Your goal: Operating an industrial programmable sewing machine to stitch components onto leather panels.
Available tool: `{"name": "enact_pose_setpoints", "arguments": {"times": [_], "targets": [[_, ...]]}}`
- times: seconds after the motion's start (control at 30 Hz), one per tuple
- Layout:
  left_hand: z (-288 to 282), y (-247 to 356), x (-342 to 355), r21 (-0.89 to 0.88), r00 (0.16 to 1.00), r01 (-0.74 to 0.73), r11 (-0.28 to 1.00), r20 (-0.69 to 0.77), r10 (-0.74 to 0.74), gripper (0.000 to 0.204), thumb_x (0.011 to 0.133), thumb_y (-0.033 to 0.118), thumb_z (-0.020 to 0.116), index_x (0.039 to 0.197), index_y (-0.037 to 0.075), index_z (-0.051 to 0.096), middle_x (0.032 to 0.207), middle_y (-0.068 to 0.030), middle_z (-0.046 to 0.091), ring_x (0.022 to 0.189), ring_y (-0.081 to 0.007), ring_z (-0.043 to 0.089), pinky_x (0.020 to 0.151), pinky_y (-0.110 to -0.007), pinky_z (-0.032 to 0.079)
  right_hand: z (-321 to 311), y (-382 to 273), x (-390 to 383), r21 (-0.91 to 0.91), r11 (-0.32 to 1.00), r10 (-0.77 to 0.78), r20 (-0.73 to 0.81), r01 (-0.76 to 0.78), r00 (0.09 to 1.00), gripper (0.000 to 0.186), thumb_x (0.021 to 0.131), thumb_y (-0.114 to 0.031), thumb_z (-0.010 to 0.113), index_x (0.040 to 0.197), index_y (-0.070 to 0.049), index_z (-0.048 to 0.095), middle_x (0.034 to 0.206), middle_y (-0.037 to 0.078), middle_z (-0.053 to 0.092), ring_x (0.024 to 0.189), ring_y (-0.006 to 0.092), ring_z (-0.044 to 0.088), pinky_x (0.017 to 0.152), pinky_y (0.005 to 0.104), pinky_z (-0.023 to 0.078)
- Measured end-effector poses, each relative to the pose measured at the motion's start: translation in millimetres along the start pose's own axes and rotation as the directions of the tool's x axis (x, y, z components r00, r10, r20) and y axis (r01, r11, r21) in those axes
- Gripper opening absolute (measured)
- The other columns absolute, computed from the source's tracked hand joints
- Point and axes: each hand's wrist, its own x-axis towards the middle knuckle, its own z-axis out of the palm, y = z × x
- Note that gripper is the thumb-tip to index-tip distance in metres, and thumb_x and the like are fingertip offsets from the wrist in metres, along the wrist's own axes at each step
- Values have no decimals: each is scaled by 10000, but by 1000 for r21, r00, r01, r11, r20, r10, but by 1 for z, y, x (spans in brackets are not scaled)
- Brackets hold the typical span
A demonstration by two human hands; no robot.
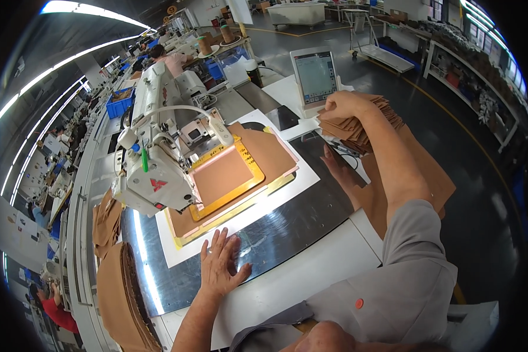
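My left hand (222, 263) lies with fingers spread on the shiny metal plate (293, 234), just below the edge of a white sheet (179, 253). My right hand (347, 105) has bent, drawn-together fingers over the near-left edge of a stack of brown cut pieces (361, 132), close to the tablet screen (315, 76). What those fingertips hold, if anything, is hidden. Under the white sewing machine head (158, 182), a yellow frame (258, 173) rests on a larger brown panel (270, 146), which lies on the white sheet.
Folded brown pieces (117, 293) hang over the table's left side, with more brown pieces (107, 220) behind. A large brown panel (425, 170) hangs beneath my right forearm. A blue bin (120, 102) stands behind the machine. Shelving (469, 88) lines the aisle at right.
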Motion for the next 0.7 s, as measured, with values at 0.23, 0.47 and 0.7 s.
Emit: {"name": "enact_pose_setpoints", "arguments": {"times": [0.23,0.47,0.7], "targets": [[-1,-1,5,-17,998,-56,998,-7,56,740,825,511,682,1418,87,553,1577,-180,437,1496,-368,358,1216,-557,202,17,10,-51,-177,981,-117,-213,80,970,238,761,-271,817,886,-74,770,883,131,745,854,343,707,771,443,545],[4,-4,-2,-6,993,-67,998,-95,66,662,879,464,670,1393,61,562,1539,-165,478,1463,-338,410,1212,-535,259,14,-28,-58,-232,971,-171,-480,64,860,146,879,-188,730,860,-43,714,912,129,697,866,336,675,756,432,529],[8,-6,-13,-60,992,-82,995,-102,76,660,893,449,674,1409,58,547,1515,-151,504,1340,-322,540,1158,-507,367,105,-195,-120,177,851,-404,-380,494,832,156,870,-189,749,848,-40,707,830,120,683,678,296,678,644,389,535]]}}
